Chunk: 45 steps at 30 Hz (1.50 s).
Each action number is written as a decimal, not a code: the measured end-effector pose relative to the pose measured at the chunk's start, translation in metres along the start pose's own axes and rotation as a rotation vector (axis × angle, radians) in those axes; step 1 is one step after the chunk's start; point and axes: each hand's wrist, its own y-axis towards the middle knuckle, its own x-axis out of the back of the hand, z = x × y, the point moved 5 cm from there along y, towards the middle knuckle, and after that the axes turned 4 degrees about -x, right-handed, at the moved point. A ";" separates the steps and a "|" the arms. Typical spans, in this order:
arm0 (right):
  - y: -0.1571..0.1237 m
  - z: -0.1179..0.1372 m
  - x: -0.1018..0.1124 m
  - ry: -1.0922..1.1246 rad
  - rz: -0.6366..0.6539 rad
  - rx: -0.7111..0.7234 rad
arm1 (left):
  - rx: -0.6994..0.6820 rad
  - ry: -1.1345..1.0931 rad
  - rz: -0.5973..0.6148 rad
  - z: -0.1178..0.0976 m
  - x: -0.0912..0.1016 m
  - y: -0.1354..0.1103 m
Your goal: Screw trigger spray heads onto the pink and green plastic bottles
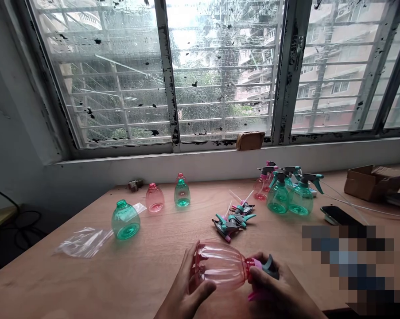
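- The pink spray bottle (221, 266) lies on its side just above the near edge of the tabletop (136, 274), held between both hands.
- The left hand (186, 288) cups the bottle's ribbed belly, its fingers (190, 259) curled over the far side and the thumb pressing on the near side.
- The right hand (279, 288) is closed around the neck end, gripping the grey spray head (268, 264). A pink trigger tip pokes out beneath it.
- The bottle looks empty, with thin, clear plastic walls, so I'd judge it very light and easy to dent if squeezed.
- The ribs should give some purchase on an otherwise smooth, slippery shell.
- The neck and collar look like the stiffest places to hold, and the belly suits only a gentle steadying grip.
- Just beyond the hands lies a small heap of loose spray heads (234, 219) with their thin dip tubes sticking up, near enough to be knocked.
- Further back on the right stands a cluster of capped green and pink bottles (288, 192).
- On the left are three headless bottles: a green one (126, 220), a pink one (154, 198) and another green one (181, 193).
- A crumpled clear plastic bag (83, 241) lies at far left.
- At right are a phone (339, 216) and a cardboard box (369, 181), well apart from the hands.
- Nothing lies between the hands and the bottle.
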 end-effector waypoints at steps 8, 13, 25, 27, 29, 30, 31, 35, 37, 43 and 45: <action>0.002 -0.006 0.001 0.080 0.016 -0.019 | 0.032 0.087 -0.014 0.001 0.002 -0.002; 0.002 -0.007 0.002 0.064 0.020 -0.027 | -0.026 0.066 0.028 0.003 0.000 0.000; 0.000 -0.004 -0.001 0.035 0.038 -0.013 | -0.229 0.259 0.053 0.000 0.003 0.001; 0.000 -0.004 -0.001 0.035 0.038 -0.017 | -0.203 0.241 0.037 0.004 0.003 0.001; 0.000 -0.004 -0.001 0.036 0.040 -0.018 | -0.161 0.213 0.025 0.008 0.004 0.001; 0.000 -0.004 -0.001 0.039 0.042 -0.017 | -0.142 0.200 0.022 0.009 0.004 0.000; 0.000 -0.005 -0.001 0.044 0.045 -0.017 | -0.124 0.184 0.023 0.009 0.003 0.000; 0.001 -0.006 -0.001 0.055 0.049 -0.021 | -0.048 0.129 0.034 0.007 0.001 -0.002; 0.000 -0.005 -0.001 0.039 0.040 -0.016 | -0.016 0.102 0.035 0.005 0.001 -0.002; -0.001 -0.003 -0.001 0.040 0.024 -0.032 | -0.002 0.047 0.014 0.003 0.003 -0.001; 0.000 -0.003 -0.001 0.040 0.025 -0.025 | 0.008 0.059 -0.003 0.006 0.005 0.000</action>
